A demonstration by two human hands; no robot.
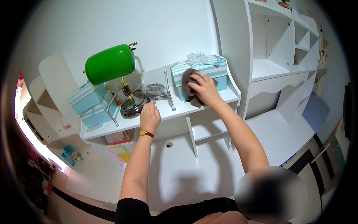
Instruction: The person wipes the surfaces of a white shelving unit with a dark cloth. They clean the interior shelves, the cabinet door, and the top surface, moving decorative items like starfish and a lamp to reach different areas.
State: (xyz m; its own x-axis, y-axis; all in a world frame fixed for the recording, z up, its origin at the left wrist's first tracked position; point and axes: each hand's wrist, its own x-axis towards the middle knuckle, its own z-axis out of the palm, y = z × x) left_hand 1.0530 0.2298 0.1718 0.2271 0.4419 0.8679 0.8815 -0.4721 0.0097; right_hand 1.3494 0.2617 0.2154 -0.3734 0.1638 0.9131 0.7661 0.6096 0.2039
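My right hand [205, 89] holds a bunched dark brown cloth [193, 81] against the front of a blue-and-white striped gift box [218, 79] on the shelf. A clear crystal lotus ornament [197, 58] tops that box, beside a light blue bow. My left hand [150, 116], fingers curled, is at the front edge of the white desk shelf [179, 112]; whether it grips the edge I cannot tell. Just left of it is the dark glossy base of a banker's lamp [110, 65] with a green shade. Behind lies a clear plastic-wrapped item [156, 91].
Two more striped boxes [92, 103] stand at the shelf's left end. Metal rails [169, 91] rise from the shelf. Books [121, 151] are below it, above the white desktop [193, 179]. A second white desk unit [279, 131] stands at the right; blue bottles [68, 155] are at the left.
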